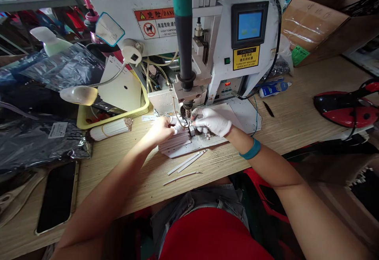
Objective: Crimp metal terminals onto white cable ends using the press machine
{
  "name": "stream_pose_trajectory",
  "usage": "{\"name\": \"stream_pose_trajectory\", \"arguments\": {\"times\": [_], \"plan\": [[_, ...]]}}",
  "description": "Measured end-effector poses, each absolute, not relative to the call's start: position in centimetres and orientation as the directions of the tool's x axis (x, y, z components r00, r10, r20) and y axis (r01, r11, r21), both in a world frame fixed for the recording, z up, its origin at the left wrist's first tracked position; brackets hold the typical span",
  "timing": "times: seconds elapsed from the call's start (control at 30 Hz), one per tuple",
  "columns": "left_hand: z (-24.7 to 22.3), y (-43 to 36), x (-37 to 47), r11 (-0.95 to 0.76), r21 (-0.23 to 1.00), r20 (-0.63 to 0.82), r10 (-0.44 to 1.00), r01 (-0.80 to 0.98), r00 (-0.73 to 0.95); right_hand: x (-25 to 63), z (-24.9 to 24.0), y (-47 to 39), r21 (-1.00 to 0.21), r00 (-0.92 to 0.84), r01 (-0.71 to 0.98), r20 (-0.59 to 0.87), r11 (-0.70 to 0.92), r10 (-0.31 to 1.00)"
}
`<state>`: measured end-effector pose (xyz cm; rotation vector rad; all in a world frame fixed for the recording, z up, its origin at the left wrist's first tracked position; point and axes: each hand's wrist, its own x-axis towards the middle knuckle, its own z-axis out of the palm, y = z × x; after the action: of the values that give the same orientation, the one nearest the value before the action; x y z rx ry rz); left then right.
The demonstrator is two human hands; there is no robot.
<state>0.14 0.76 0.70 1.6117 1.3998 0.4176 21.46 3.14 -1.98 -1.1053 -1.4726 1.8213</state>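
My left hand (166, 129), with white covers on some fingertips, is closed at the left side of the fixture beneath the machine head (188, 108). What its fingers pinch is too small to make out. My right hand (213, 121), in a white glove, reaches in from the right, its thumb and fingertips closed beside the machine's tip; any small part between them is hidden. Flat white strips (174, 142) lie side by side on the plate below my left hand. Two loose white strips (188, 163) and a thin white wire (182, 178) rest on the table in front.
A yellow basket (114, 121) and a bundle of white strips (111, 130) are at left, near plastic bags (44, 133) and a phone (57, 197). At right are a blue tube (271, 89), a red-black iron (349, 110) and a cardboard box (314, 27).
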Motion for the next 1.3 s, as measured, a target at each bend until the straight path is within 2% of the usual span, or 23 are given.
{"name": "stream_pose_trajectory", "arguments": {"times": [0.2,0.4,0.6,0.83,1.03,1.13,1.2,1.3], "plan": [[0.4,0.9,0.1,0.057,0.838,-0.264,0.912,0.542,0.314,21.3,-1.6,3.0,-0.957,-0.500,0.095,-0.283,-0.274,0.818],[0.3,0.8,0.0,0.069,0.820,-0.282,0.913,0.568,0.295,21.3,-1.0,2.9,-0.947,-0.510,0.052,-0.298,-0.317,0.807],[-0.1,1.0,-0.3,0.097,0.808,-0.318,0.902,0.580,0.291,21.5,-1.3,2.8,-0.941,-0.501,0.133,-0.336,-0.313,0.798],[-0.3,1.1,-0.5,0.078,0.796,-0.310,0.905,0.600,0.293,21.5,-1.3,2.9,-0.949,-0.493,0.130,-0.315,-0.289,0.811],[0.0,1.1,-0.5,0.083,0.801,-0.307,0.907,0.594,0.288,21.3,-1.5,2.8,-0.960,-0.504,0.057,-0.264,-0.273,0.822],[0.8,0.9,-0.5,0.082,0.831,-0.294,0.904,0.550,0.309,22.2,-1.2,3.3,-0.979,-0.492,0.105,-0.206,-0.177,0.846],[1.5,0.1,-0.5,0.074,0.837,-0.288,0.902,0.542,0.322,23.5,-1.0,4.0,-0.981,-0.432,0.194,-0.102,-0.018,0.896],[2.3,-2.1,-0.2,0.062,0.813,-0.327,0.872,0.579,0.365,25.5,-1.0,4.9,-0.882,-0.385,0.414,0.057,0.228,0.921]]}}
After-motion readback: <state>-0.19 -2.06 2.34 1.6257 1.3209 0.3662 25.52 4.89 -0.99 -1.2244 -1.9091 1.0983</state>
